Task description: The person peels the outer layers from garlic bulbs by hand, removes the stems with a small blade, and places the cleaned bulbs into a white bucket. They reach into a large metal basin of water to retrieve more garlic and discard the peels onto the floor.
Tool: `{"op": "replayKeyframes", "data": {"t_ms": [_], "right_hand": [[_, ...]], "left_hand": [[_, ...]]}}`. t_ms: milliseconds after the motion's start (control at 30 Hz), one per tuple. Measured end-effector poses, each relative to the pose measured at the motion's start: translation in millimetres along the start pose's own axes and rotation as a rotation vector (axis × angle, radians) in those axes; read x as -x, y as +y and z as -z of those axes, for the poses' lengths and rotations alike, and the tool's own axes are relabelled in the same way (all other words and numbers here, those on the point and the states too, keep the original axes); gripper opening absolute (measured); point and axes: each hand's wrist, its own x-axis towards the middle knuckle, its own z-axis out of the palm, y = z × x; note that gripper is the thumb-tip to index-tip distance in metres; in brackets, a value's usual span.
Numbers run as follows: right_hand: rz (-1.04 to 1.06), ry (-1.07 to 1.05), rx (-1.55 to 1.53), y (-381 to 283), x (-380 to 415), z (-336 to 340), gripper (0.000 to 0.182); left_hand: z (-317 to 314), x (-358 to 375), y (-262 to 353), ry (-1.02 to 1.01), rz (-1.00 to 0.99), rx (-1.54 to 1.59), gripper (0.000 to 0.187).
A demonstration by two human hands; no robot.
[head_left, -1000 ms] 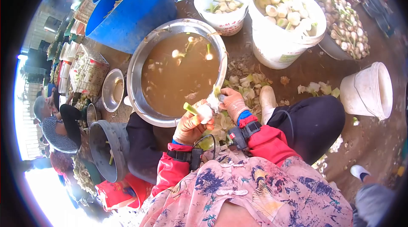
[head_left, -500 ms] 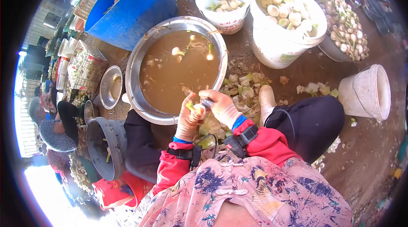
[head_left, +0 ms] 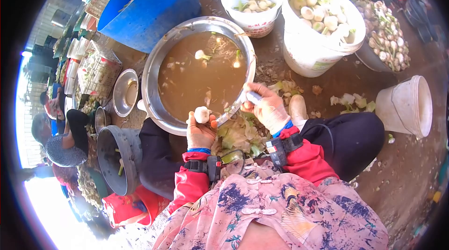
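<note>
My left hand (head_left: 201, 133), in a light glove with worn orange fingertips, is closed around a white garlic bulb (head_left: 202, 114). The bulb faces up at the near rim of a wide metal basin (head_left: 146, 86). To the right, my right hand (head_left: 269, 109) grips a small knife (head_left: 254, 97); a short grey metallic part shows and the rest is hidden by the fingers. The two hands are apart. Brown water fills the basin, with garlic bulbs (head_left: 202, 55) and root scraps floating in it. Peeled leaves (head_left: 241, 133) lie on the ground below my hands.
Beyond the basin stand a blue tub (head_left: 154, 16), a white bucket of bulbs (head_left: 306, 55) and a smaller one (head_left: 252, 23). A dirty white bucket (head_left: 397, 105) is at right, a grey bucket (head_left: 110, 156) at left. Another person (head_left: 68, 137) sits far left.
My hands have moved apart: the right with the knife went right and up, the left moved slightly left. The bulb's green stem, visible before, no longer shows.
</note>
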Motion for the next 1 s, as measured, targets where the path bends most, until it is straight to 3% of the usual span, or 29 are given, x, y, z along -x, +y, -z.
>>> {"op": "replayKeyframes", "data": {"t_ms": [133,200,267,333,400,467,533,600,667,700,733,800,833,867,933,1000], "right_hand": [[-0.127,0.123,0.822,26,5,18,0.024],[-0.140,0.137,0.782,40,1,34,0.025],[-0.127,0.161,0.746,45,-2,40,0.027],[-0.040,0.208,0.566,46,-7,41,0.026],[-0.030,0.284,0.469,41,-11,35,0.025],[0.125,0.402,0.422,40,-17,37,0.021],[0.269,0.478,0.433,54,-30,54,0.027],[0.481,0.478,0.566,62,-36,67,0.032],[0.400,0.548,0.535,53,-37,62,0.033],[0.453,0.488,0.615,55,-40,72,0.037],[0.463,0.514,0.613,52,-43,74,0.037],[0.355,0.490,0.331,52,-45,72,0.045],[0.340,0.475,0.267,52,-47,71,0.045],[0.347,0.495,0.262,52,-48,71,0.045],[0.424,0.429,0.309,55,-49,73,0.036],[0.364,0.446,0.277,57,-52,71,0.029]], "left_hand": [[-27,-39,-14,0.157,0.012,0.015,0.037],[-62,-71,-23,0.036,0.116,0.033,0.038],[-126,-80,-29,-0.341,0.199,-0.031,0.042],[-204,-48,-28,-0.597,0.125,-0.225,0.050],[-238,-47,-24,-0.919,0.135,-0.223,0.057],[-236,-73,-22,-0.780,-0.010,-0.385,0.061],[-200,-143,-24,-0.544,-0.004,-0.388,0.063],[-144,-210,-23,-0.157,-0.036,-0.541,0.054],[-121,-237,-31,0.112,-0.053,-0.639,0.044],[-77,-286,-28,0.102,0.000,-0.852,0.045],[-82,-288,-37,0.085,0.019,-0.862,0.045],[-88,-286,-52,-0.008,0.025,-0.852,0.040],[-91,-291,-53,-0.029,0.215,-0.847,0.032],[-90,-292,-56,-0.038,0.232,-0.857,0.032],[-125,-252,-51,-0.095,0.358,-1.002,0.029],[-104,-257,-46,-0.215,0.395,-1.088,0.030]]}}
